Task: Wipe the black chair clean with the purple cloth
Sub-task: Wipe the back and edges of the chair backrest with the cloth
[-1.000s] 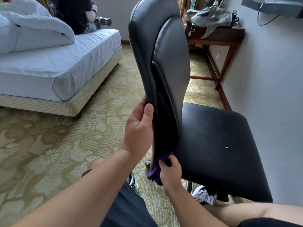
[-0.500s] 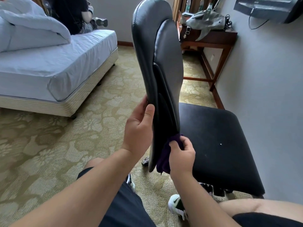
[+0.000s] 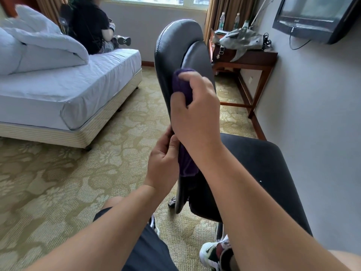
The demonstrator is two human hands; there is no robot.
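The black chair (image 3: 261, 169) stands in front of me, its tall padded backrest edge-on and its flat seat to the right. My right hand (image 3: 193, 112) is high on the backrest's edge, shut on the purple cloth (image 3: 182, 85) and pressing it against the leather. A tail of the cloth hangs down below my wrist. My left hand (image 3: 163, 163) grips the backrest's left edge lower down, thumb along the rim.
A white bed (image 3: 64, 90) lies to the left, with a person in black seated at its far end. A wooden desk (image 3: 246, 59) with a grey bag stands behind the chair. A grey wall with a mounted TV (image 3: 312, 14) is close on the right. Patterned carpet covers the floor.
My right hand has slid the purple cloth up the backrest's edge, from near the bottom to near the top. My left hand has kept its hold on the backrest.
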